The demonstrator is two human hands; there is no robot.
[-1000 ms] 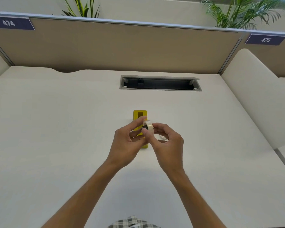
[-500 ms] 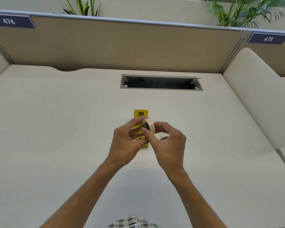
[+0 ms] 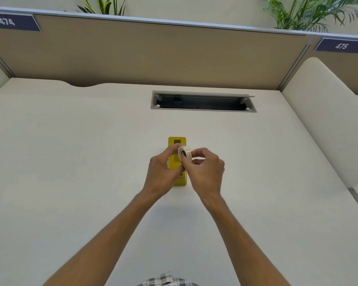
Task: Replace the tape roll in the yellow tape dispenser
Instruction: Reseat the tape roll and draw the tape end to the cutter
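The yellow tape dispenser (image 3: 177,141) lies flat on the white desk, its long axis running away from me, with a dark rectangular opening on top. Both hands hover just above its middle and hide that part. A pale roll of tape (image 3: 185,153) with a dark core is pinched between them. My left hand (image 3: 162,174) holds the roll's left side with thumb and fingertips. My right hand (image 3: 206,172) grips its right side and lower edge, thumb pressed on the rim.
A recessed cable tray (image 3: 203,101) opens in the desk behind the dispenser. A tan partition (image 3: 145,52) closes the back, and a cream side divider (image 3: 327,120) stands at the right. Plants rise behind the partition.
Both hands with the roll have shifted slightly away from me over the dispenser. The roll has turned, so its dark core now faces me more.
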